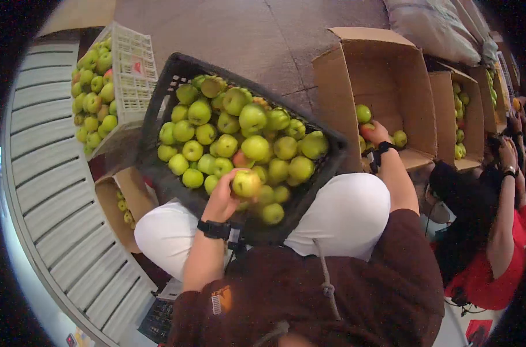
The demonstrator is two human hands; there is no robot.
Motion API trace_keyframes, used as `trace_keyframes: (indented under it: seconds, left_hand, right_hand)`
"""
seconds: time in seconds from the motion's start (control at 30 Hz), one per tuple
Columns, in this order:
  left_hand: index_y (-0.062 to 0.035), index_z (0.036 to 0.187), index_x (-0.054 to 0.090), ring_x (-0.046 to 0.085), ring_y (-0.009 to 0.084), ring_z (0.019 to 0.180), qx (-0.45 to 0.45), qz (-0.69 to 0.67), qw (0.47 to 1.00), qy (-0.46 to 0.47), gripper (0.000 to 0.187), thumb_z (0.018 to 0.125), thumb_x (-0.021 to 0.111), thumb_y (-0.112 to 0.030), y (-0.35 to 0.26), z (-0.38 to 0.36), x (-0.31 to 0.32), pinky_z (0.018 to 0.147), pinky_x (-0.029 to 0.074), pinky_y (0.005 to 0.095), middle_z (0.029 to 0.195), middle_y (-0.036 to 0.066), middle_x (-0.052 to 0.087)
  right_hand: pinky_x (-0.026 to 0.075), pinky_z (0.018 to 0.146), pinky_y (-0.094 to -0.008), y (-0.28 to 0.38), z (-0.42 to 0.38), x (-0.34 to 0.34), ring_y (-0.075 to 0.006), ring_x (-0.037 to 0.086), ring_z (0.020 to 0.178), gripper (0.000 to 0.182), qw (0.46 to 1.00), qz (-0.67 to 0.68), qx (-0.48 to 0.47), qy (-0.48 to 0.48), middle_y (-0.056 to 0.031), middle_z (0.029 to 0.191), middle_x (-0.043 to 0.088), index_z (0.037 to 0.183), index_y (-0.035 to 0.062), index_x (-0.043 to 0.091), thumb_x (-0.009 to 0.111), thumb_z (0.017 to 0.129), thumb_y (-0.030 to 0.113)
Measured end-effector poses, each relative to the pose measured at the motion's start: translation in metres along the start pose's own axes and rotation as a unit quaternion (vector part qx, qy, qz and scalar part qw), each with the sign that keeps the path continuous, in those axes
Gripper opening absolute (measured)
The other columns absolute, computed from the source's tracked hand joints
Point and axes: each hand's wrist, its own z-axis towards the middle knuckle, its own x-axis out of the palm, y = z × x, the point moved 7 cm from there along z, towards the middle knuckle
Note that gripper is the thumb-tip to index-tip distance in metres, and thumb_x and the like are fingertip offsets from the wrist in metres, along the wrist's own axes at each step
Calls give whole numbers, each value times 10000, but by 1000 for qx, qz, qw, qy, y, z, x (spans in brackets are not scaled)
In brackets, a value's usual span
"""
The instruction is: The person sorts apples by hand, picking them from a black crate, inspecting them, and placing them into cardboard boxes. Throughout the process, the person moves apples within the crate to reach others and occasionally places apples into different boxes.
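Observation:
My left hand (221, 196) is closed around a yellow-green apple (247, 183), held above the near side of a black plastic crate (173, 72). Green apples (228, 124), a few with red patches, fill much of that crate. Over to the right, my right hand (377, 133) reaches down into an open cardboard box (390, 69). Its fingers are on a reddish apple (367, 130) near the box's left wall, and the palm side is hidden. A green apple (363, 113) lies just beyond it, and another apple (400, 138) rests to the right of the hand.
A white plastic crate (134, 72) of apples tilts at the left beside a slatted grey surface (43, 168). A smaller cardboard box (137, 196) holding apples sits below it. More apple boxes (474, 115) line the right, where a person in red (514, 243) works. Large sacks (430, 29) lie behind.

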Motion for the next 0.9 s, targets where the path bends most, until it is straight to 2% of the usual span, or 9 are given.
trace_keyframes:
  seconds: [0.17, 0.27, 0.33, 0.37, 0.47, 0.6, 0.7, 0.8, 0.9]
  left_hand:
    - [-84, 1063, 515, 574, 261, 727, 12, -96, 995, -23, 425, 873, 344, -423, -3, 5, 11, 599, 478, 386, 844, 120, 591]
    - [-143, 1021, 520, 558, 248, 693, 9, -154, 988, -14, 434, 851, 378, -515, -7, -10, 39, 588, 459, 371, 812, 108, 579]
    - [-161, 1093, 502, 581, 219, 741, 9, -144, 989, 38, 432, 845, 425, -506, -2, -10, 40, 602, 485, 381, 910, 39, 581]
    - [-141, 1008, 529, 571, 251, 706, 17, -143, 990, 14, 465, 824, 432, -557, -3, -14, 43, 561, 473, 355, 844, 113, 591]
    - [-114, 1020, 531, 590, 273, 750, 14, -178, 980, 84, 468, 813, 483, -531, -2, -22, 51, 587, 499, 378, 904, 139, 605]
    - [-80, 988, 534, 587, 291, 778, 54, -199, 975, 82, 358, 826, 515, -399, -9, -33, 49, 612, 496, 392, 884, 140, 600]
    - [-30, 961, 531, 583, 290, 791, 82, -224, 967, 91, 344, 830, 511, -347, -5, -29, 36, 639, 482, 391, 878, 129, 598]
    - [-67, 993, 522, 587, 257, 778, 87, -202, 972, 83, 304, 846, 486, -330, 0, -28, 28, 616, 480, 364, 880, 102, 589]
    - [-83, 1022, 519, 588, 242, 780, 100, -207, 971, 71, 283, 859, 468, -309, 3, -32, 14, 609, 483, 358, 887, 88, 585]
  right_hand:
    - [473, 755, -348, 18, -40, -61, -295, 598, 860, 384, 982, 102, -51, -152, -184, 920, 618, 1054, 14, 562, 619, 709, 171]
    - [485, 693, -299, 26, -92, -109, -188, 601, 804, 318, 964, 195, -53, -173, -132, 876, 630, 1031, 7, 564, 603, 747, 143]
    - [479, 711, -318, 24, -132, -143, -222, 601, 776, 316, 931, 294, -59, -210, -142, 872, 623, 1002, 0, 578, 610, 738, 171]
    - [480, 692, -303, 28, -158, -166, -197, 597, 765, 305, 926, 301, -65, -219, -125, 874, 621, 1009, 0, 575, 601, 753, 165]
    - [473, 641, -250, 55, -236, -226, -120, 572, 743, 272, 879, 428, -18, -208, -71, 856, 605, 1026, 8, 556, 576, 791, 143]
    - [463, 603, -238, 157, -342, -279, -104, 554, 712, 177, 822, 505, -137, -228, -48, 836, 579, 981, 23, 537, 521, 820, 94]
    - [476, 604, -253, 234, -388, -241, -157, 583, 751, 177, 765, 603, -209, -86, -74, 899, 573, 990, 24, 518, 507, 819, 64]
    - [485, 615, -263, 284, -368, -129, -206, 596, 787, 278, 814, 541, -205, 50, -99, 968, 564, 1080, 1, 476, 525, 828, 106]
    - [481, 673, -295, 318, -353, -64, -192, 576, 850, 394, 897, 341, -273, -60, -143, 998, 549, 1108, 0, 465, 616, 767, 127]
